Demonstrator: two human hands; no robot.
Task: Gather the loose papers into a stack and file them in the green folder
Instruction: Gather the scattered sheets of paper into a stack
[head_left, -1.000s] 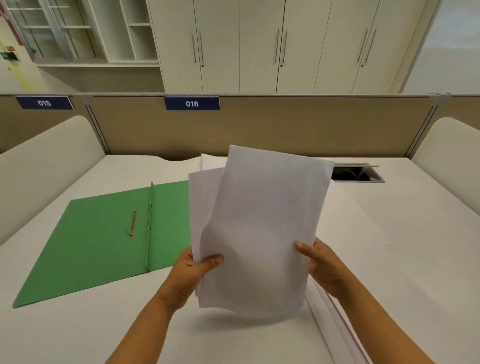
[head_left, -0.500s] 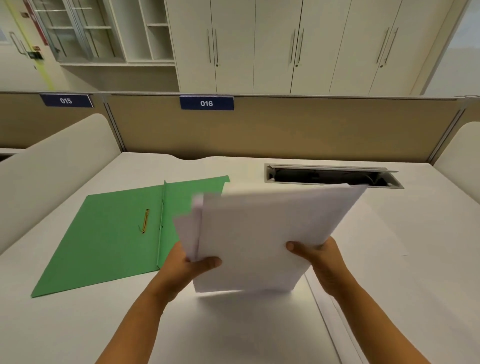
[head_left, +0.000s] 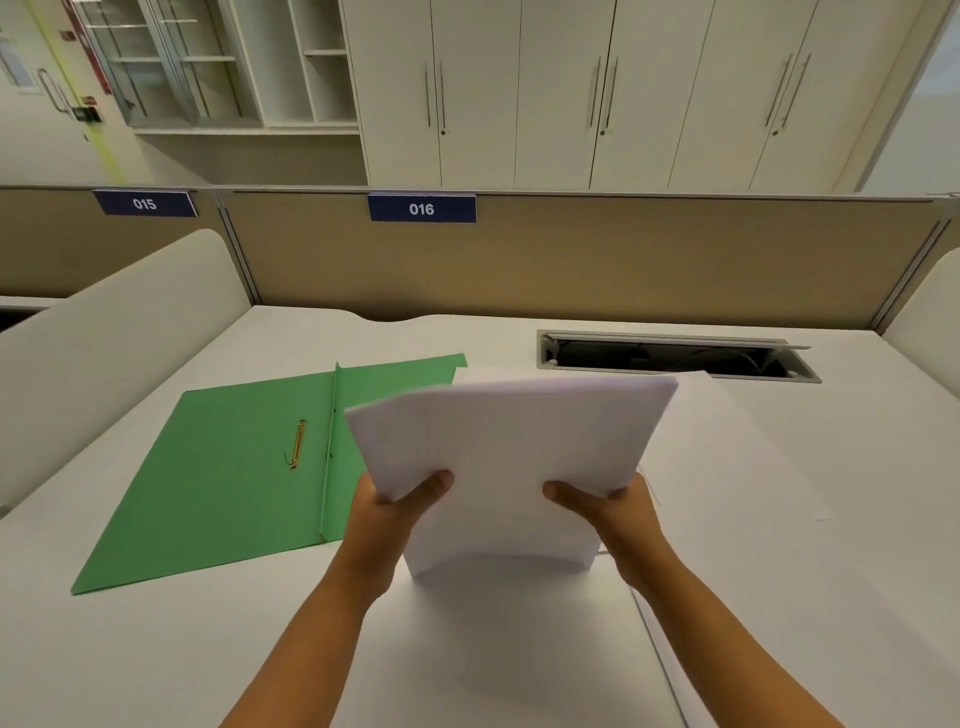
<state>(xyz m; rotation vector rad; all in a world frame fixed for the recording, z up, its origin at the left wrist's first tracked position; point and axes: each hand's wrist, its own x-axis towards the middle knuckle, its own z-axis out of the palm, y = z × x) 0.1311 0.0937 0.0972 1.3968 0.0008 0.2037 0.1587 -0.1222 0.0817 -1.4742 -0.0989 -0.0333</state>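
I hold the white paper stack (head_left: 511, 467) upright, both hands' fingers pinching its side edges, bottom edge near the white table (head_left: 156, 649). Tap edges flush, then lay onto open green card folder (head_left: 223, 467) at 9 o'clock, w/o fanning.

Bright, even overhead light; soft shadow under papers (head_left: 511, 457); slight motion blur; wide-angle bending at edges.

green folder (head_left: 223, 467) right flap partly behind paper stack (head_left: 509, 467), forearms cropped at bottom edge
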